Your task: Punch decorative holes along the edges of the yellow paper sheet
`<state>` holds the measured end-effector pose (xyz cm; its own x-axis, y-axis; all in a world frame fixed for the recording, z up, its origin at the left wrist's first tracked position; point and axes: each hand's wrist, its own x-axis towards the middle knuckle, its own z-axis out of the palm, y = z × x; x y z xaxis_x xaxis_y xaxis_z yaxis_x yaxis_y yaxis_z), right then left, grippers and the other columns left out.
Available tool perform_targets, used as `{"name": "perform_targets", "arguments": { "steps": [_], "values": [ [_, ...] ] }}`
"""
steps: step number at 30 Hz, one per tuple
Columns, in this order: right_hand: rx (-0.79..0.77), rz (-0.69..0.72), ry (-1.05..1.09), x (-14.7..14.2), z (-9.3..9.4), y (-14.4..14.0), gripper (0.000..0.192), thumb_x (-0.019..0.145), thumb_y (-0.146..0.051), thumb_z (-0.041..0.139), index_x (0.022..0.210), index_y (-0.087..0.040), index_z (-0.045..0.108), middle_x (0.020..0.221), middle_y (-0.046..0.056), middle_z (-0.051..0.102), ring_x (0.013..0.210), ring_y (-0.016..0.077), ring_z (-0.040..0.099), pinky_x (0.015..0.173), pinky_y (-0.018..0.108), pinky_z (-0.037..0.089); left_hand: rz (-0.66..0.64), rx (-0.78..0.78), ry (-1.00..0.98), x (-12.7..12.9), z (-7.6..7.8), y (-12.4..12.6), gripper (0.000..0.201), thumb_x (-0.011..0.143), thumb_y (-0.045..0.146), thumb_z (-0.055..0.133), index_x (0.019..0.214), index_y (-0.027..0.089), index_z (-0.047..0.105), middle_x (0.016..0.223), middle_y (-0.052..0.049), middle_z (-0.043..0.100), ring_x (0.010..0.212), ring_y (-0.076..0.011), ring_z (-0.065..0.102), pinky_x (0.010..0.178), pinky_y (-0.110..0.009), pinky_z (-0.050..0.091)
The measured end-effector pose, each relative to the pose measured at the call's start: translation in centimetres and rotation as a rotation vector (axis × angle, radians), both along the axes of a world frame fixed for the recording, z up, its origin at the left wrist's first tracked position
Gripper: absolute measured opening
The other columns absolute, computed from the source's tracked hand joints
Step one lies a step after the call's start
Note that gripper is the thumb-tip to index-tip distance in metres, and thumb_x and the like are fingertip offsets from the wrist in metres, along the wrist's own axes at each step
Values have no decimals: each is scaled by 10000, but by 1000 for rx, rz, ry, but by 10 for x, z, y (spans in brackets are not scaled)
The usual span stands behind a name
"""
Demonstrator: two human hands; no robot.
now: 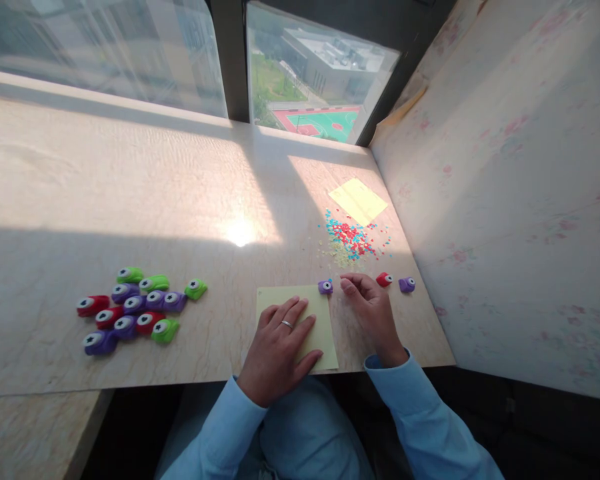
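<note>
1. Pale yellow sheet lies flat on the pale, marbled worktop, at the lower centre of the frame, near the front edge
2. Left hand, a ring on one finger, rests spread and palm down on the sheet, its fingers loose and grasping nothing
3. Right hand is raised just right of the sheet, thumb and forefinger drawn together; whether a tiny bit is pinched between the tips, one cannot tell
4. Purple punch, with a white disc, sits at the sheet's upper right corner, left of the right hand's fingertips
5. Red punch and a second purple punch stand to the right of that hand, near the floral wall
6. Paper bits in red, blue and pale yellow lie scattered right of centre, beneath a second yellow sheet in sunlight
7. Cluster of punches in green, purple and red, discs marked with dark shapes, fills the lower left of the frame
8. Window at the top shows a green and red sports court outside
</note>
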<state>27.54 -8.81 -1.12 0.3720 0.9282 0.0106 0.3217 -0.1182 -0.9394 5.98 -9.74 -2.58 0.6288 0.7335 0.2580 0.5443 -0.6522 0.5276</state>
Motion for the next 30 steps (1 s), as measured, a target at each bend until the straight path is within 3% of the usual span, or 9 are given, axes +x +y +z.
{"name": "perform_targets", "arguments": {
  "steps": [6,12,23,30],
  "values": [
    [-213,198,64,9,23,24,365,756,-531,700,819,-182,612,727,12,629,635,133,546,558,257,424,2,-15,-9,0,0,0,425,861,431,629,1216,198,619,1421,-143,545,1348,-321,453,1043,-510,381],
    [-313,371,30,11,30,46,369,694,-512,731,760,-191,560,641,-30,540,560,108,477,494,242,350,7,-21,-33,1,-2,0,419,848,436,645,1194,200,625,1408,-147,557,1335,-321,466,1037,-510,379],
    [-385,439,-100,14,29,55,284,670,-410,713,744,-184,558,582,-47,496,534,100,433,487,234,313,-4,-24,-32,0,-4,1,427,835,438,661,1188,200,625,1400,-154,559,1337,-322,459,1038,-517,371],
    [-391,492,-229,18,17,65,171,695,-295,671,724,-182,546,626,-25,545,579,111,472,536,239,357,-2,-11,-30,1,-4,1,421,832,432,664,1182,200,627,1395,-153,564,1330,-322,467,1033,-519,373]
  ]
}}
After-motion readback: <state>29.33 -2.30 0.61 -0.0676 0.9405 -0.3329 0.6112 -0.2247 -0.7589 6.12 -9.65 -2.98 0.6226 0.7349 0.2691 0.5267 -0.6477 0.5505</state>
